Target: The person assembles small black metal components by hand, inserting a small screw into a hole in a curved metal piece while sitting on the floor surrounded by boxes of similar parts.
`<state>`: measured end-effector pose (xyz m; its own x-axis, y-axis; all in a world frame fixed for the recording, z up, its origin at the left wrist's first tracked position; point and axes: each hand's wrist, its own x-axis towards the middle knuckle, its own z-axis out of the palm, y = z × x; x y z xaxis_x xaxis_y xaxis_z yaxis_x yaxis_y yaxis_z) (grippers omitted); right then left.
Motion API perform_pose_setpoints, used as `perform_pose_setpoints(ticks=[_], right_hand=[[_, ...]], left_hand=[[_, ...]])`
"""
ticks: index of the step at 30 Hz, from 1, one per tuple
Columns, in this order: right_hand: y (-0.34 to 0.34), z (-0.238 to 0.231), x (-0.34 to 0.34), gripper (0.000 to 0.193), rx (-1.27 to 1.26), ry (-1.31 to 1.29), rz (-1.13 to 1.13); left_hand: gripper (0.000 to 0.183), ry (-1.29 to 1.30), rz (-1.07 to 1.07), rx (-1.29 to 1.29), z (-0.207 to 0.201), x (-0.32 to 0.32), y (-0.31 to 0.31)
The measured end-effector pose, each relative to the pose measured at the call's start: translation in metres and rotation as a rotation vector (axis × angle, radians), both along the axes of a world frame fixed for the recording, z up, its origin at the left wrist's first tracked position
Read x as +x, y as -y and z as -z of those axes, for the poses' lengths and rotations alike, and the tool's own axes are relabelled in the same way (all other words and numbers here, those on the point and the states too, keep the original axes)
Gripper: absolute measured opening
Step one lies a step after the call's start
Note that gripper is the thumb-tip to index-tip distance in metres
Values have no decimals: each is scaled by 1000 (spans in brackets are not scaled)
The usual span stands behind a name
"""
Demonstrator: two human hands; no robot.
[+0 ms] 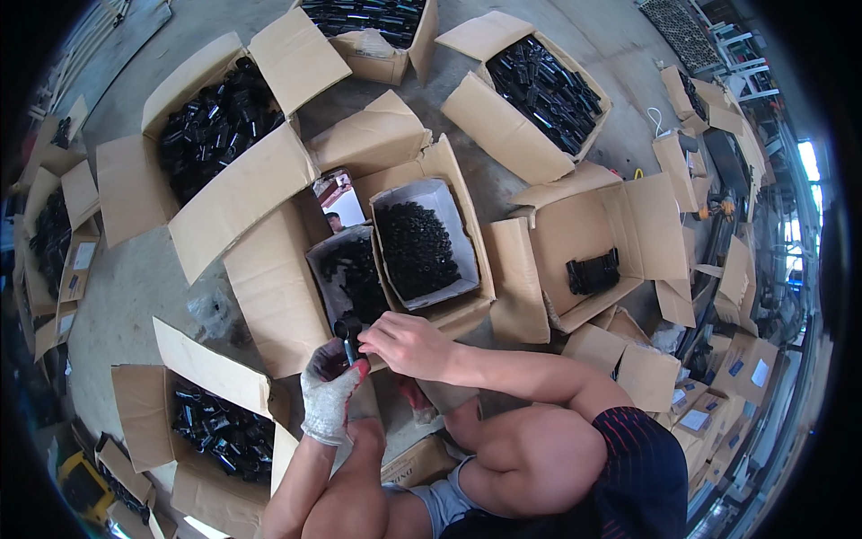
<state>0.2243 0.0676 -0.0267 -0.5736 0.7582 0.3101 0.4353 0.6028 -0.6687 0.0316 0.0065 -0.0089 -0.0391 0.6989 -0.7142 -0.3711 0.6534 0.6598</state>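
Observation:
My left hand (pixel 329 393), in a grey glove with red fingertips, grips a black part with a round ring-like head (pixel 347 326) and a shiny shaft. The bare fingers of my right hand (pixel 406 344) are pinched together beside that head; whether they hold a small piece is hidden. Just beyond my hands, a large cardboard box holds two smaller boxes. Small black pieces (pixel 357 271) fill part of the left one, and small black ring-like pieces (pixel 415 247) heap up in the right one. A phone (pixel 339 199) with a lit screen leans behind the left one.
Open cartons of black parts stand at the far left (pixel 220 126), far right (pixel 543 90) and near left (pixel 224 427). To the right, a carton (pixel 579 216) holds a few black parts (pixel 593 272). Crumpled clear plastic (pixel 212 312) lies on the floor. More cartons (pixel 741 368) line the right side.

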Motion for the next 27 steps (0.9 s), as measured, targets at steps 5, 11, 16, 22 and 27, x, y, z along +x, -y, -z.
perform_pose_setpoints(ticks=[5, 11, 16, 22, 27], right_hand=[[-3, -5, -6, 19, 15, 19, 18], [0, -5, -9, 22, -3, 70, 68], [1, -7, -13, 28, -9, 125, 96], [5, -7, -9, 29, -183, 181, 77], [2, -15, -14, 33, -172, -18, 153]], left_hand=[[52, -46, 20, 12, -4, -1, -3], [56, -57, 36, 22, 1, -1, -2], [56, -83, 38, 52, -3, 3, -2], [57, -89, 43, 89, -4, 5, -3], [56, -60, 5, 84, 2, 2, 1]])
